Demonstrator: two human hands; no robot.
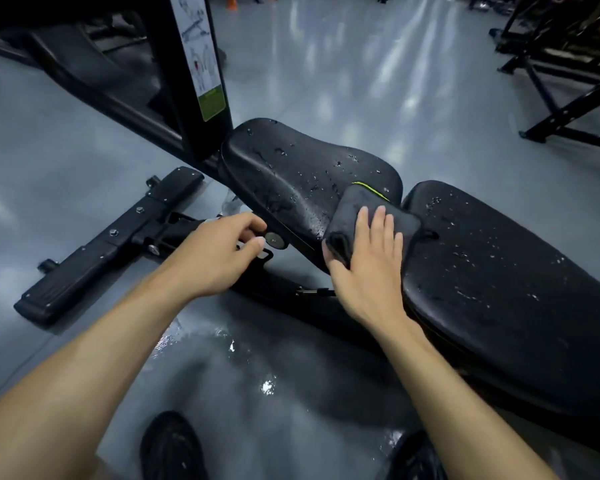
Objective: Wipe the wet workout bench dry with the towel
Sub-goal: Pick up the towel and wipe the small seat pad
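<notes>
The black workout bench has a seat pad point(291, 161) at centre and a longer back pad point(499, 271) to the right; water droplets dot both. A folded dark towel point(357, 206) with a green edge lies on the near end of the seat pad, by the gap between the pads. My right hand point(368, 271) presses flat on the towel, fingers spread, thumb curled around its left edge. My left hand point(219, 251) rests against the seat's left side, fingers curled at a round metal knob point(275, 240).
A black upright post point(187, 64) with an instruction sticker rises behind the seat. A black footplate bar point(111, 237) lies on the grey floor to the left. Water puddles point(267, 386) shine on the floor below the bench. Other racks point(568, 64) stand far right. Dark shoes point(172, 448) show at bottom.
</notes>
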